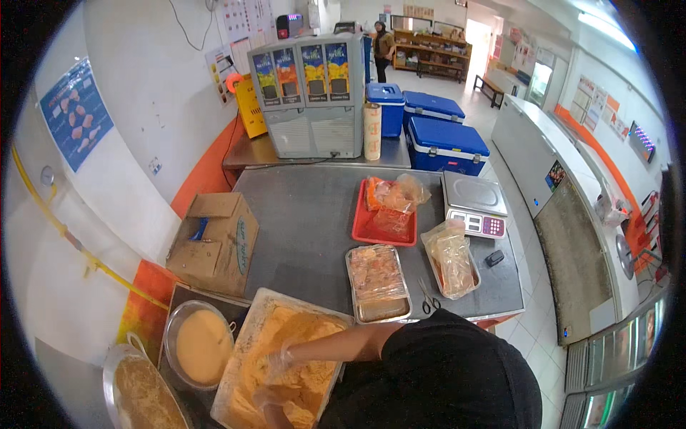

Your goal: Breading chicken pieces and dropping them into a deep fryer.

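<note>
Both my hands wear thin clear plastic gloves and are down in orange-yellow breading flour inside a large rectangular tub. My right hand reaches in from the upper right. Just below it, my left hand is low in the tub, partly hidden by flour. Whether either hand grips something in the flour cannot be seen. Left of the tub is a round metal bowl of pale orange batter. A larger metal pan with brownish flour stands at the lower left.
A cardboard box, a red tray with bagged food, a metal tray of meat, another tray with a plastic bag, scissors and a digital scale are on the metal table. A person stands far back.
</note>
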A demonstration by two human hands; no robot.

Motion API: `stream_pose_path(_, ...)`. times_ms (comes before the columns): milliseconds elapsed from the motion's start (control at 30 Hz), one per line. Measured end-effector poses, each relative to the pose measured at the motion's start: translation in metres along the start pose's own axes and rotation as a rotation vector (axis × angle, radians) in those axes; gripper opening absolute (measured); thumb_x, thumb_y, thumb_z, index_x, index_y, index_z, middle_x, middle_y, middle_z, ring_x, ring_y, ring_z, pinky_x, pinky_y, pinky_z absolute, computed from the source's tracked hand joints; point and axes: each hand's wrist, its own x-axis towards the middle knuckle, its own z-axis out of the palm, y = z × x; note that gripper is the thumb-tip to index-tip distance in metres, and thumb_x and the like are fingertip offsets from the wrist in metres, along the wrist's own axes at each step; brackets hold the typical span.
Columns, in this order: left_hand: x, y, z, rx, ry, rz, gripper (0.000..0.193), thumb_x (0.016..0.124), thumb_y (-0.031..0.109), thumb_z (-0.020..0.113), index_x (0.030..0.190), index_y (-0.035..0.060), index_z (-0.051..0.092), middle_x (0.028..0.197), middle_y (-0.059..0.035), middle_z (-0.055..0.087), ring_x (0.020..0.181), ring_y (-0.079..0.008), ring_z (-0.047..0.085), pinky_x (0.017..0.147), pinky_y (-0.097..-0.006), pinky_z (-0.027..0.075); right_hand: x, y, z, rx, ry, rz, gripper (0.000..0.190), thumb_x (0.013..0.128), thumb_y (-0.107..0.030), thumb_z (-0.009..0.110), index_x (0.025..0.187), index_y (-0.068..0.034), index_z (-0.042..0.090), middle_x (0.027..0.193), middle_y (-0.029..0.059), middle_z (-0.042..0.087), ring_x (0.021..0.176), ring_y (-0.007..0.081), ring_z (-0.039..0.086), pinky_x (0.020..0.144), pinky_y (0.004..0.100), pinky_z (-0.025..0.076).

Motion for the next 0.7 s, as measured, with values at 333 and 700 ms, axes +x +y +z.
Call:
stream_pose_path(333, 0.017, 0.074, -0.262, 0.332, -0.312, 0.267, 0.076, 0.079, 0.048, 0.058, 0.139, 0.0125, 0.030, 0.130, -0.0077, 0.051, 0.113, -0.0230, 0.054, 0.094, -0.0355, 0.042, 0.021, 0.032, 0.020, -0.047, -0.416, 0.078, 0.054, 0.092, -0.050, 0.040, 0.122, -0.006, 0.051, 0.077, 0.0082, 0.050, 0.069, 0.0243, 0.047, 0.070, 0.0426, 0.044)
stream_pose_path(700, -0.009, 0.019, -0.003, -0.142, -0.595, -0.081, 0.054, 0.087, 0.045, 0.050, 0.132, 0.0144, 0.045, 0.122, -0.0056, 0.057, 0.107, -0.0208, 0.056, 0.088, -0.0375, 0.045, 0.019, 0.024, -0.040, 0.009, -1.366, -0.154, 0.059, 0.094, -0.057, 0.030, 0.131, -0.014, 0.047, 0.123, 0.0117, 0.054, 0.111, 0.0273, 0.047, 0.094, 0.0448, 0.036)
